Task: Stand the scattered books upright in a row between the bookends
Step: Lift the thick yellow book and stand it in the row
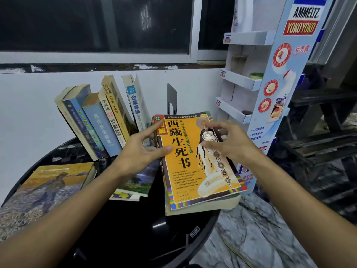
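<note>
A thick orange book (pixel 195 161) lies flat on the right side of the round black table (pixel 135 235), partly over its edge. My left hand (pixel 139 151) is at the book's spine, thumb resting on the cover, index finger straight. My right hand (pixel 229 144) is over the cover's upper right with fingers spread and relaxed, gripping nothing. Behind, several books (pixel 108 120) stand in a row, leaning left. A black metal bookend (pixel 172 97) stands upright to their right, with a gap between. The other bookend is hidden.
A painting-cover book (pixel 48 186) lies flat at the table's left. A landscape-cover book (pixel 141 180) lies flat under my left forearm on top of another book. A white and blue cardboard display stand (pixel 270 84) rises close by on the right. A white wall is behind.
</note>
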